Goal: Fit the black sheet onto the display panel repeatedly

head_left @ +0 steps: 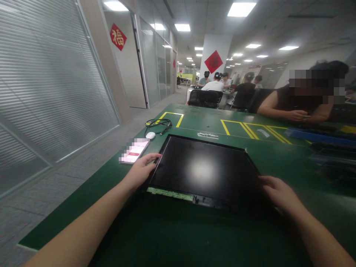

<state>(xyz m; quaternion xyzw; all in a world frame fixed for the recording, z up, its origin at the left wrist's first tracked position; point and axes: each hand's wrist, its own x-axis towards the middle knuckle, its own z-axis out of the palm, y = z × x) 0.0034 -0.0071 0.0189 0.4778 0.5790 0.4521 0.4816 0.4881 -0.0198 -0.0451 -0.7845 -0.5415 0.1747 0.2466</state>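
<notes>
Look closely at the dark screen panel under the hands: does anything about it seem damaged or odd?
The screen panel lies bare on the green mat; along its near edge a green circuit strip is exposed, with no bezel covering it.

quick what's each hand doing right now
Left hand: open, fingers resting on the left edge of the display panel.
Right hand: open, laid on the panel's right edge.
</notes>
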